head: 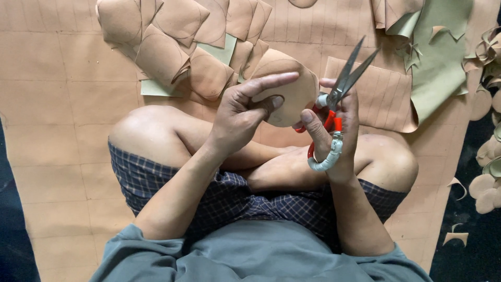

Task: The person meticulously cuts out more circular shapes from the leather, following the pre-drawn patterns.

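— Where is the round tan piece?

— The tan round piece point(289, 91) is held up over the person's crossed legs, in the middle of the scene. The left hand point(245, 115) has a clenched grip on its left edge, thumb on the near face and forefinger stretched across the top.

— And the other hand?

— The right hand point(334, 130) is just right of the piece, its grip clenched on the scissors point(339, 91) through the red handles, one of them wrapped in grey tubing. The blades point far and right, slightly parted, with their base touching the piece's right edge.

— What's beneath?

— The person sits on the floor on a big tan sheet point(57, 104) marked with faint lines. A pile of cut tan pieces point(177, 47) lies just beyond the left knee, pale green undersides showing between them.

— Anything farther out?

— At far right a pale green sheet point(443, 57) with a ragged cut edge lies over the tan one. Curled offcuts and small rounds point(488, 177) lie scattered on the dark floor point(469, 250) at the right edge. I see no containers.
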